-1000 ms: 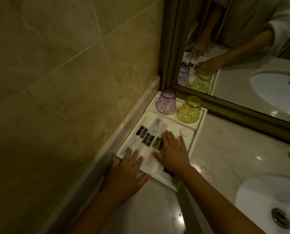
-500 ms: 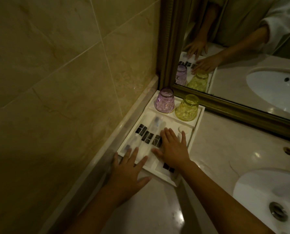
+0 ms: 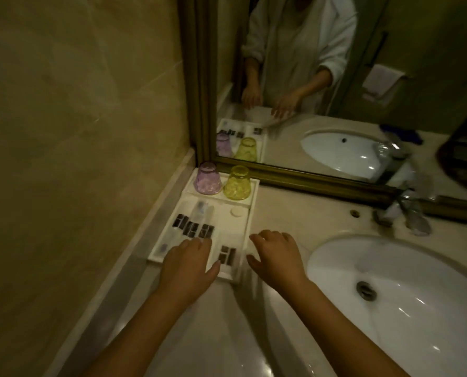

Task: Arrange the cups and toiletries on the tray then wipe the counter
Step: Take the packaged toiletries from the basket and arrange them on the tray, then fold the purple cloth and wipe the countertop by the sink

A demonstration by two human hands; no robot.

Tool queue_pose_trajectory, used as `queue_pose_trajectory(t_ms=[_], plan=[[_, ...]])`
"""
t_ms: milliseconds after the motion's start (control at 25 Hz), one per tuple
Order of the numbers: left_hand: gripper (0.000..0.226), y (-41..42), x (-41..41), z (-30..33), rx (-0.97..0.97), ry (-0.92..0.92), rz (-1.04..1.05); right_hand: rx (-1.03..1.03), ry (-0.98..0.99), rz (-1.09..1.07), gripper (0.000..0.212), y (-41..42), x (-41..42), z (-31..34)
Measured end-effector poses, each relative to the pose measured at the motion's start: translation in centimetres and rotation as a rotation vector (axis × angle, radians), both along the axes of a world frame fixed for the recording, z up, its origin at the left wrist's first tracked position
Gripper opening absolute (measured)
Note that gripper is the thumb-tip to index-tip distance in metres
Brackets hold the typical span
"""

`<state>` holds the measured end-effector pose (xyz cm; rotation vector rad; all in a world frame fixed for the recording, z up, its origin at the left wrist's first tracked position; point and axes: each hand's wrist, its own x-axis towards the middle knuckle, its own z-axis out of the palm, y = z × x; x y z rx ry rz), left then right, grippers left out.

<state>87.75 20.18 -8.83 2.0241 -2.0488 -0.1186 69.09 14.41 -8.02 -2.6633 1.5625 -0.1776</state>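
Observation:
A white tray (image 3: 250,210) sits in the counter's back left corner against the wall and mirror. At its far end a purple cup (image 3: 208,178) and a yellow cup (image 3: 237,183) stand upside down side by side. Several white toiletry packets with dark labels (image 3: 193,227) lie in the tray's front compartments, with a small round white piece (image 3: 237,211) near the right rim. My left hand (image 3: 188,265) rests flat on the tray's near edge, fingers spread. My right hand (image 3: 276,257) hovers just right of the tray with fingers apart, holding nothing.
A white oval sink (image 3: 406,292) fills the right side of the beige counter (image 3: 295,213). A chrome faucet (image 3: 406,210) stands behind it. A gold-framed mirror (image 3: 308,178) runs along the back. A tiled wall (image 3: 77,131) closes the left side.
My right hand has lifted off the toiletries and moved right, off the tray. My left hand has shifted right onto the tray's near edge. The view has tilted upward.

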Motion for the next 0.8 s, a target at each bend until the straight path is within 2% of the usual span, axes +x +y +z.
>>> queue_pose_trajectory(t_ms=[120, 400, 800], plan=[[0.043, 0.9, -3.5, 0.0, -0.015, -0.008, -0.075, -0.030, -0.005, -0.116, 0.040, 3.9, -4.2, 0.5], [0.054, 5.5, -13.3, 1.3, -0.068, -0.107, -0.273, -0.100, -0.027, -0.330, 0.041, 12.1, -14.9, 1.5], [0.056, 16.9, -32.0, 1.3, -0.055, -0.043, -0.337, -0.084, -0.088, -0.405, 0.049, 24.6, -32.9, 1.7]])
